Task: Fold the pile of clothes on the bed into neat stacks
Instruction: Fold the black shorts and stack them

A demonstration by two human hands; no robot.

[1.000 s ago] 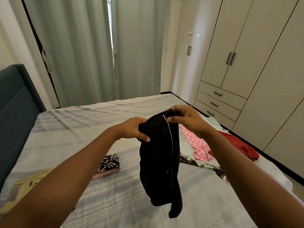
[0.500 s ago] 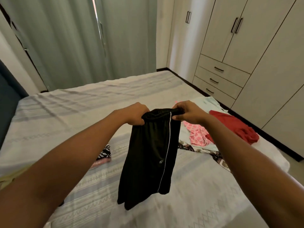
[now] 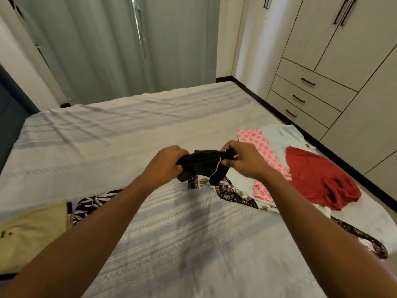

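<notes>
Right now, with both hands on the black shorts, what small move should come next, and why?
Probably lower the black shorts onto the bare striped sheet below and spread them flat. The left hand and right hand grip them bunched in the air, and that patch lies free between the tan garment and the red garment.

Bare bedspread [image 3: 129, 130] ahead; loose clothes [image 3: 311, 175] to the right, folded garments [image 3: 32, 233] near left.
</notes>
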